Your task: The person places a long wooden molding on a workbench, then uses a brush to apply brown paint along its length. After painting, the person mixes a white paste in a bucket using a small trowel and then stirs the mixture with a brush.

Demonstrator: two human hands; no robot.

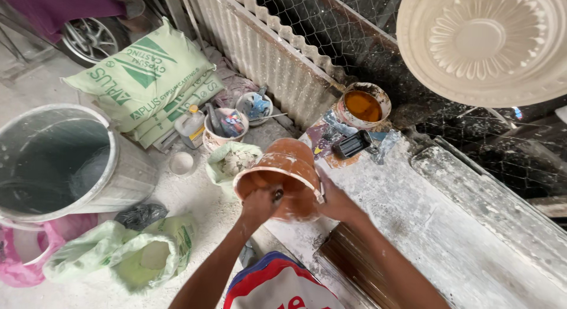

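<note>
orange bucket (287, 167) tipped on its side at the edge of the dusty white bench (437, 226), left hand (258, 204) fisted inside its mouth around something small and dark, right hand (335, 201) pressed to its outer wall. green-and-white sacks (147, 78) stacked behind, open green bag (233, 161) just beside the bucket.

An orange-brown plastic bucket (283, 173), smeared with pale plaster dust, is held tilted above the near edge of the white-crusted table (425, 226), its mouth turned toward seven o'clock. The left hand (258, 205) reaches into the mouth at its lower rim, while the right hand (335, 201) braces the outer wall at four o'clock.
</note>
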